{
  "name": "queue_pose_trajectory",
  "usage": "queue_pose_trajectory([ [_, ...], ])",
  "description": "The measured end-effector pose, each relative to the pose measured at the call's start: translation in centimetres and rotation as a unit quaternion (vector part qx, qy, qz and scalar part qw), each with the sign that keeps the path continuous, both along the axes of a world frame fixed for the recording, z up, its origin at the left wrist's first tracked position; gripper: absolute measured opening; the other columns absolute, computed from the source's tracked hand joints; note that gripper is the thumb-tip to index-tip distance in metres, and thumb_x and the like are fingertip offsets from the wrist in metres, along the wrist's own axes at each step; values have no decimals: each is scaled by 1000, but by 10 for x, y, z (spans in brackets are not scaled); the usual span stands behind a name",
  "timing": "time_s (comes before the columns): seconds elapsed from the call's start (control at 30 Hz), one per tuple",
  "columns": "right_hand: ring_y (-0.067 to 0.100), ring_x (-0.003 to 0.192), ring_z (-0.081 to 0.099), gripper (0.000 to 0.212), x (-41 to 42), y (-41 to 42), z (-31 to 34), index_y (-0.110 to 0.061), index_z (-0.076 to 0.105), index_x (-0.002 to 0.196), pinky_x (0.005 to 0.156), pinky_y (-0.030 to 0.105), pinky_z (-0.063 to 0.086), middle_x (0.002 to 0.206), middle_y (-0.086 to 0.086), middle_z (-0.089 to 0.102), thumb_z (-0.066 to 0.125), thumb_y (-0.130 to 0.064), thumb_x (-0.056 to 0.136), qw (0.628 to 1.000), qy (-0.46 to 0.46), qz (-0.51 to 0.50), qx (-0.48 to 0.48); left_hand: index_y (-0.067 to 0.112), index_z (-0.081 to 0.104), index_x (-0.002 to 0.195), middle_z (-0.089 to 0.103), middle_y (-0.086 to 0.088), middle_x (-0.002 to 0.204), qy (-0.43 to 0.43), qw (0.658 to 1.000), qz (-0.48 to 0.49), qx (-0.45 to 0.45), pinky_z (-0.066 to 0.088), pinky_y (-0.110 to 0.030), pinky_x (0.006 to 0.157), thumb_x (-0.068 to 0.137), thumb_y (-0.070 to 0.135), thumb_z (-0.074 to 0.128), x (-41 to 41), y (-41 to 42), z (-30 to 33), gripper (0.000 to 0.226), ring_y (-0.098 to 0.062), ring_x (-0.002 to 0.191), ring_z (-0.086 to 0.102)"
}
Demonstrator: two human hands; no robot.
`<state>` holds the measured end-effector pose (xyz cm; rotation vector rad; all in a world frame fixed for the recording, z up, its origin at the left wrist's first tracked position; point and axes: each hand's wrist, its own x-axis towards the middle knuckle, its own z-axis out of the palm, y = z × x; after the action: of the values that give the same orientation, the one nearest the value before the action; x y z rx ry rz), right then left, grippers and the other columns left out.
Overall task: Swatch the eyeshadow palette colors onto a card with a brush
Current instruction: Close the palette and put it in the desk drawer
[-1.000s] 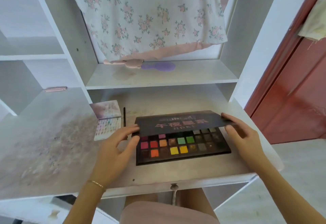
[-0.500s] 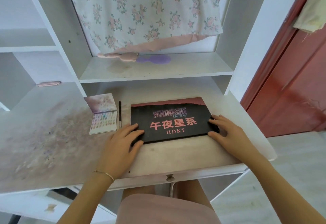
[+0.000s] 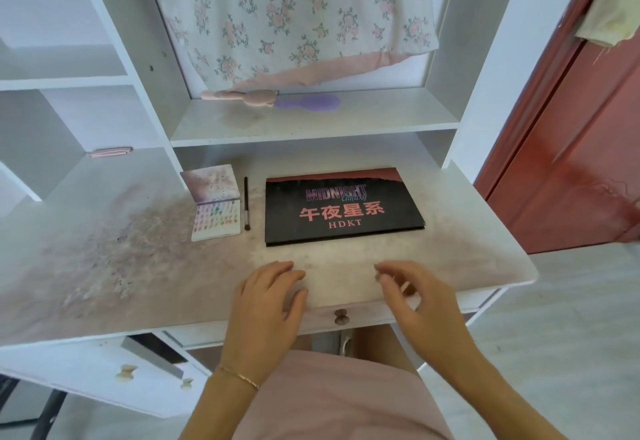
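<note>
The eyeshadow palette [image 3: 343, 209] lies shut and flat on the surface [image 3: 138, 266], its dark lid with pink lettering facing up, just right of the brush [image 3: 246, 204] and the card [image 3: 216, 219]. A second ago the lid was raised over rows of coloured pans with a hand on each end; half a second ago it was down with both hands resting on it. Now both hands have drawn back toward the near edge, well apart from the palette. The left hand [image 3: 266, 304] rests on the surface with fingers straight and relaxed, its grip holding nothing; the right hand [image 3: 412, 297] hovers with fingers loosely curled, also holding nothing as far as can be seen, though motion blur smears the fingertips. The card already carries rows of small coloured dabs, so, as a judgement, the swatching looks finished and the closing of the palette marks the end of the work. The pans are now hidden under the lid. The individual swatch colours on the card are too small to name. A purple hairbrush [image 3: 311, 103] and a pink item [image 3: 242, 96] sit on the shelf [image 3: 381, 117] behind, below a hanging floral cloth [image 3: 294, 13].
</note>
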<state>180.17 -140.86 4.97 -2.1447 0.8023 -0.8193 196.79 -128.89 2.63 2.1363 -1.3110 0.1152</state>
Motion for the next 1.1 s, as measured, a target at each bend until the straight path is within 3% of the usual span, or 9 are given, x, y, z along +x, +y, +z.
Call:
queue_pose_trajectory([
  [0.13, -2, 70, 61, 17, -3, 30, -40, -49, 59, 76, 66, 12, 45, 76, -21, 66, 42, -52, 78, 981, 94, 43, 161, 14, 69, 98, 65, -5, 111, 0, 1000, 11, -20, 35, -44, 99, 78, 20, 57, -12, 6, -14, 24, -26, 110, 57],
  [0.2, 3, 73, 63, 30, 7, 28, -64, -40, 59, 76, 74, 28, 51, 73, -13, 68, 37, -60, 76, 962, 171, 30, 210, 15, 69, 98, 65, -4, 112, 8, 999, 19, -34, 35, -43, 99, 78, 20, 58, -13, 5, -15, 23, -25, 112, 56],
  [0.3, 19, 70, 65, 38, 32, 19, -80, -19, 62, 76, 74, 40, 53, 72, 5, 68, 44, -51, 85, 949, 171, -6, 265, 16, 69, 97, 65, -3, 112, 10, 999, 23, -38, 35, -40, 100, 79, 22, 57, -13, 5, -17, 22, -23, 112, 56],
  [0.43, -5, 52, 60, 38, 48, 23, -83, -8, 61, 77, 59, 28, 48, 68, 5, 69, 43, -40, 89, 951, 171, -19, 258, 17, 69, 100, 65, -3, 114, 6, 999, 23, -34, 33, -37, 101, 81, 23, 56, -14, 7, -17, 24, -21, 114, 55],
  [0.67, 2, 51, 55, 39, 31, 32, -78, -5, 64, 70, 57, 22, 46, 62, -2, 69, 44, -33, 87, 949, 206, -30, 236, 17, 68, 103, 63, -2, 117, 38, 999, 14, -25, 34, -37, 100, 83, 18, 64, -11, 7, -15, 21, -22, 116, 52],
  [0.77, -3, 49, 54, 38, 8, 46, -81, -8, 66, 73, 45, 7, 38, 59, -5, 68, 44, -37, 86, 943, 229, -11, 243, 18, 67, 105, 62, -1, 119, 54, 998, 10, -22, 34, -36, 102, 83, 19, 64, -10, 7, -14, 22, -21, 117, 50],
  [0.87, -9, 54, 55, 37, -13, 59, -83, -11, 66, 71, 46, -1, 35, 58, -7, 68, 47, -39, 86, 939, 246, 7, 242, 17, 67, 105, 61, -1, 119, 58, 998, 13, -20, 33, -36, 102, 84, 20, 62, -9, 6, -14, 22, -21, 116, 49],
  [1.0, -7, 56, 57, 33, -25, 66, -72, -22, 58, 65, 50, 2, 37, 66, -7, 68, 45, -39, 89, 939, 272, 51, 205, 19, 66, 107, 59, 2, 122, 63, 998, 18, -12, 29, -33, 104, 86, 24, 59, -9, 6, -15, 23, -18, 119, 46],
  [1.1, 4, 67, 59, 24, -36, 65, -57, -30, 61, 79, 65, 20, 47, 67, -12, 64, 43, -44, 88, 949, 290, 90, 82, 19, 66, 108, 59, 1, 122, 58, 998, 18, -16, 30, -34, 104, 86, 24, 59, -9, 6, -17, 23, -18, 119, 46],
])
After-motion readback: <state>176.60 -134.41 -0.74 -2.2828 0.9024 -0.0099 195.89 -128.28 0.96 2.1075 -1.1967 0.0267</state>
